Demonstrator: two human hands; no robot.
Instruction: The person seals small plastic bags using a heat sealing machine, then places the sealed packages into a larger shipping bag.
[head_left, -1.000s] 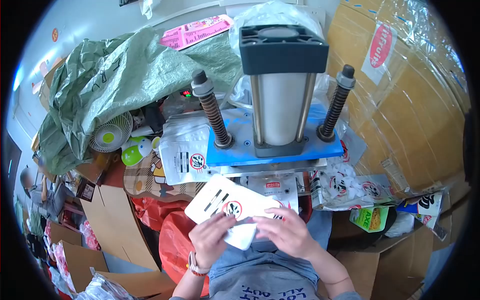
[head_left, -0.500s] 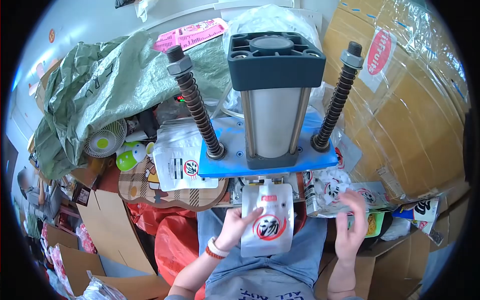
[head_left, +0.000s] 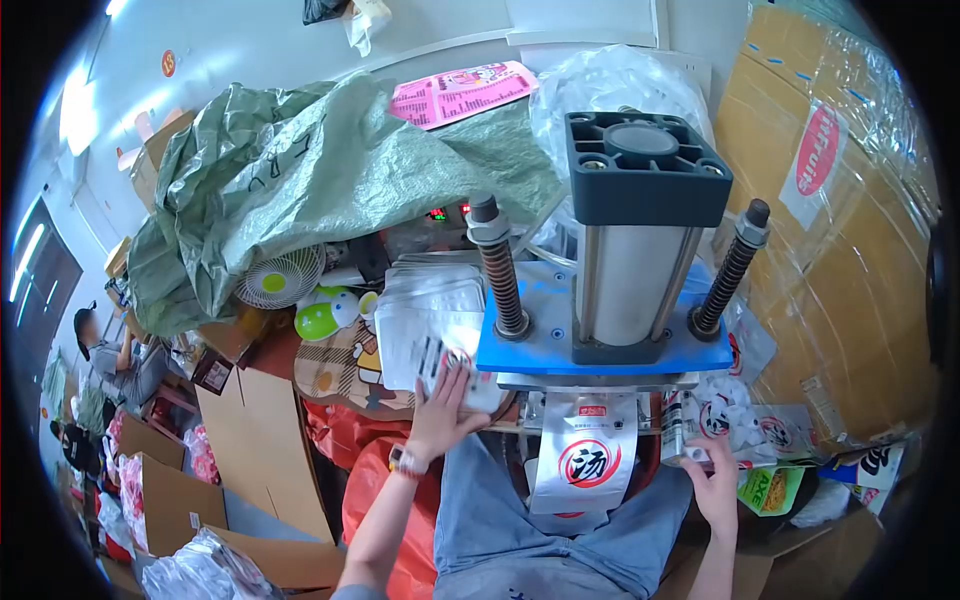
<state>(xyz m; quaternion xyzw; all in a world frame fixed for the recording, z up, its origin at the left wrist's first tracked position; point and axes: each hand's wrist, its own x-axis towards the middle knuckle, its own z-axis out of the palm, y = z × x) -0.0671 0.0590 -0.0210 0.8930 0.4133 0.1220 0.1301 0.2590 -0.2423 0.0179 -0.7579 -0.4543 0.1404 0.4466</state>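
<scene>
My left hand lies with fingers stretched out over the near edge of a blurred silver pouch on the pile left of the press. Beneath the blue plate of the press, another silver pouch with a red ring and black character hangs over my lap; neither hand touches it. At the right, my right hand has its fingers curled together by a small white thing, beside the printed plastic packaging. What that white thing is cannot be made out.
Spring-loaded posts flank the press cylinder. A wavy-edged plaid board lies under the pouches, near a small fan. Large cardboard leans at the right. Open boxes stand at the left; a person sits beyond.
My left hand has let go of the pouch at the press and moved left to the pile. My right hand has lowered and its fingers have closed. The view has shifted.
</scene>
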